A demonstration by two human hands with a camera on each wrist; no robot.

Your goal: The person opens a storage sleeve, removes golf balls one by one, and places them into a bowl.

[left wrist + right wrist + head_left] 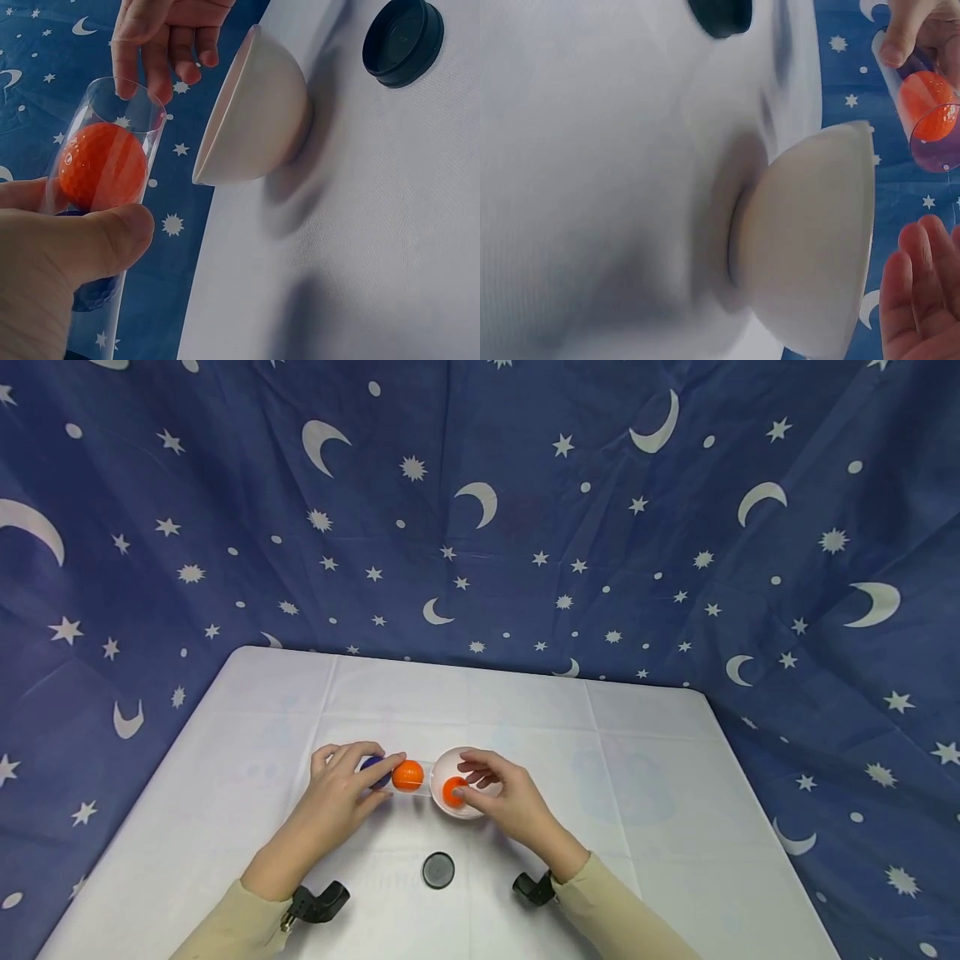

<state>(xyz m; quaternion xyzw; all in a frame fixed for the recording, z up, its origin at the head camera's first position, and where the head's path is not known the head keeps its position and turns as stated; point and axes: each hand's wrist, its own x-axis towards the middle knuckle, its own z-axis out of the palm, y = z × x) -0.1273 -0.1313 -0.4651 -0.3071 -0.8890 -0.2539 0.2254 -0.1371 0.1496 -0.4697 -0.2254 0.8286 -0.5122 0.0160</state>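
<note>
My left hand grips a clear plastic tube between thumb and fingers, its open end tilted up toward the bowl. Inside the tube an orange golf ball lies nearer the mouth, and a dark blue golf ball sits behind it, partly covered by the thumb. A white bowl stands on the table beside the tube's mouth. Another orange ball shows in the bowl in the head view. Above the bowl hovers my right hand, fingers loosely extended and holding nothing, its thumb overlapping that ball in the head view.
A round dark lid lies on the white-covered table, nearer me than the bowl. Behind the table hangs a blue cloth with moons and stars. Each wrist carries a black camera mount.
</note>
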